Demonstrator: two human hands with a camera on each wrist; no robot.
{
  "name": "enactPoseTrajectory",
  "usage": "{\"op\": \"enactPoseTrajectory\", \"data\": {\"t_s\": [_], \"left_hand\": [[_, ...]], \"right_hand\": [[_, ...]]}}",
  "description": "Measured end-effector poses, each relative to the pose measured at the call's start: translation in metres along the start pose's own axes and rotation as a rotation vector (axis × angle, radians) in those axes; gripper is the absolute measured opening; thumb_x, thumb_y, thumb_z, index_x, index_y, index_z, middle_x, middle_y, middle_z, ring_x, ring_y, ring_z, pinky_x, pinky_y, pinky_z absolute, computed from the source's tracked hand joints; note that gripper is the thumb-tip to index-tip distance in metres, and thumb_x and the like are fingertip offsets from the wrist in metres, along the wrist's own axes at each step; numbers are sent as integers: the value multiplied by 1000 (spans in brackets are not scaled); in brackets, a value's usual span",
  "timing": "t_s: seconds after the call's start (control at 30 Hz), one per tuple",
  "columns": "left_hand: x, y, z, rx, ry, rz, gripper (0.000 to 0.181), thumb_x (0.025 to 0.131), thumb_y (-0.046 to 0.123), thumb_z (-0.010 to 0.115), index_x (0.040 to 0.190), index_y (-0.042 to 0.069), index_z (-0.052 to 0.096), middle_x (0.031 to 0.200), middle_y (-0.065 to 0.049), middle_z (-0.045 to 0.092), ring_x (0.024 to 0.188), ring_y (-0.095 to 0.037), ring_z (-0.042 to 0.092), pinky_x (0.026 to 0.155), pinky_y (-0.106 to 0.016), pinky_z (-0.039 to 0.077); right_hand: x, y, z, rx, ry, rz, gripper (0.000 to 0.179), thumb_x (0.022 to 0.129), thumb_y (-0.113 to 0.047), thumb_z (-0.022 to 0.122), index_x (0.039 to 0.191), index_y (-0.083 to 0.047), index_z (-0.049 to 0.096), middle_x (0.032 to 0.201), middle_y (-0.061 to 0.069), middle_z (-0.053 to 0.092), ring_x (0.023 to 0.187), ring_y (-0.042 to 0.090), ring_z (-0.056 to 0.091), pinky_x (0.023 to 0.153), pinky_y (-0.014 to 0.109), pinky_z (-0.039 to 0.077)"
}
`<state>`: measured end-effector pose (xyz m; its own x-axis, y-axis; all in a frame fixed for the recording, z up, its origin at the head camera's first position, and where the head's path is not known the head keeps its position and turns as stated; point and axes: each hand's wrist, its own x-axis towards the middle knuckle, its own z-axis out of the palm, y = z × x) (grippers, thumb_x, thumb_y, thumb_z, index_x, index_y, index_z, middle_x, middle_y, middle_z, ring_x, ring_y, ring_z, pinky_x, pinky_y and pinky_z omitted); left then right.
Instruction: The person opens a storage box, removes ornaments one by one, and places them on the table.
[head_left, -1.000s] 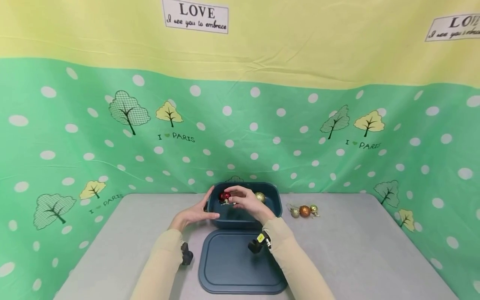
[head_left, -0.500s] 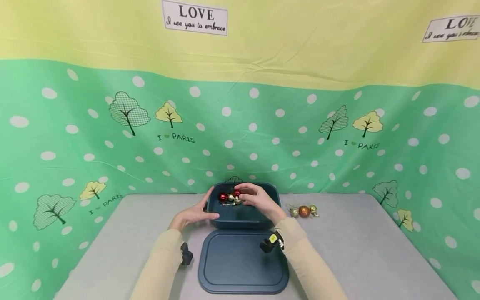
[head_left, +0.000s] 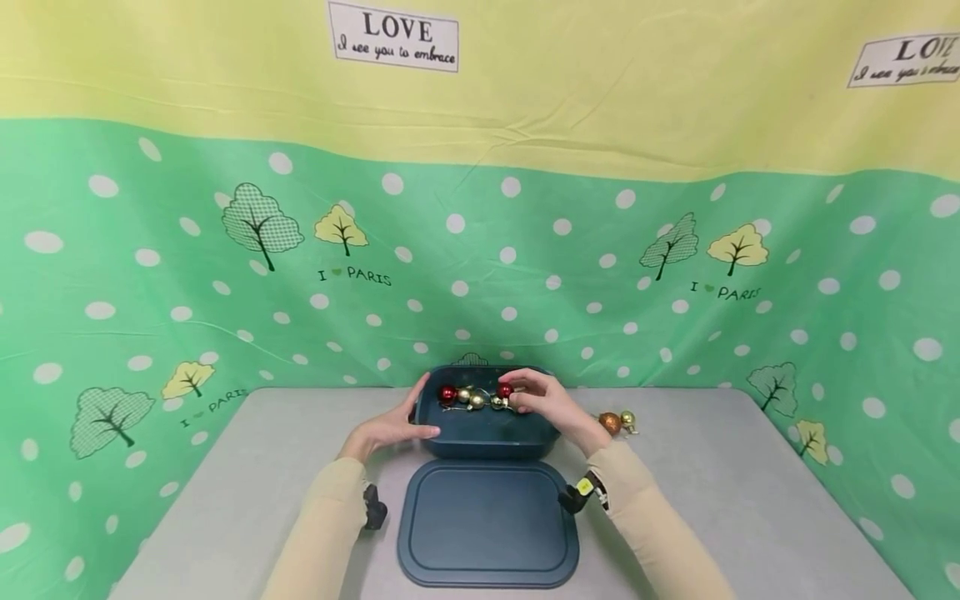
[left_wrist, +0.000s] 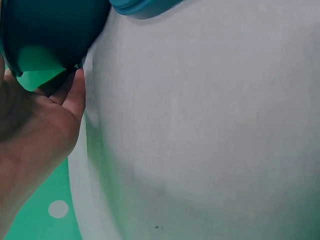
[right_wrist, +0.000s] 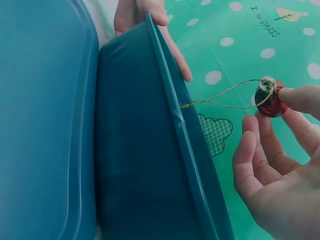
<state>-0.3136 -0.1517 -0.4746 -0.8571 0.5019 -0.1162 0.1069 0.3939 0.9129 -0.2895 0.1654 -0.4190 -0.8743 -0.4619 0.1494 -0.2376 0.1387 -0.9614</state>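
Observation:
My right hand [head_left: 553, 407] pinches a small red Christmas ball [right_wrist: 270, 100] between thumb and fingertips, over the right part of a dark blue box [head_left: 491, 447]. A gold cord loop [right_wrist: 225, 97] trails from its cap toward the box rim. Inside the box at the left lie another red ball [head_left: 447, 393] and several small gold balls [head_left: 477, 402] with cords. My left hand [head_left: 392, 427] grips the left end of the box, thumb over the front rim and fingers around the end.
The flat blue lid [head_left: 487, 525] lies on the grey table [head_left: 720, 500] in front of the box. Right of the box rest an orange glitter ball [head_left: 611, 423] and a gold ball [head_left: 627, 417]. A green and yellow cloth [head_left: 480, 250] hangs behind.
My right hand has moved right across the box with the red ball, uncovering the gold balls at the left. It now covers part of the balls on the table. My left hand stays put.

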Motion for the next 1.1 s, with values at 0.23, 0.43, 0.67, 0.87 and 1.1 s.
{"op": "enactPoseTrajectory", "data": {"t_s": [0.23, 0.43, 0.67, 0.87, 1.1], "left_hand": [[1, -3, 1, 10, -10, 15, 115, 83, 35, 76, 154, 25, -14, 158, -16, -18, 141, -46, -10, 106, -68, 5], [0, -2, 0, 10, 5, -3, 110, 86, 27, 74, 155, 28, -12, 158, -14, -17, 141, -45, -8, 107, -67, 7], [0, -2, 0, -10, 6, -4, 109, 87, 24, 73, 155, 27, -11, 159, -14, -16, 141, -44, -8, 107, -67, 8], [0, -2, 1, -15, 12, -3, 110, 85, 26, 74, 155, 27, -11, 159, -15, -16, 141, -45, -8, 107, -67, 7], [1, -3, 2, -14, 14, 1, 107, 87, 21, 72, 155, 27, -11, 159, -16, -15, 142, -44, -8, 108, -66, 7]], "right_hand": [[-15, 0, -13, 55, 18, 35, 38, 96, -8, 60, 131, 4, 53, 128, 19, 55, 102, 18, 60, 94, 53, 45], [-27, 1, -26, 31, 52, 41, 38, 95, -7, 60, 131, 6, 52, 130, 23, 51, 108, 22, 58, 90, 35, 50], [-42, 5, -42, -40, 76, 33, 39, 95, -9, 61, 130, 5, 53, 131, 24, 52, 114, 27, 57, 91, 37, 49], [-59, 11, -55, -10, 108, 35, 42, 92, -6, 63, 129, 9, 51, 123, 22, 57, 101, 21, 62, 77, 31, 51], [-81, 25, -70, 100, 157, 40, 45, 91, 1, 62, 130, 16, 46, 116, 15, 58, 98, 14, 63, 85, 34, 53]]}}
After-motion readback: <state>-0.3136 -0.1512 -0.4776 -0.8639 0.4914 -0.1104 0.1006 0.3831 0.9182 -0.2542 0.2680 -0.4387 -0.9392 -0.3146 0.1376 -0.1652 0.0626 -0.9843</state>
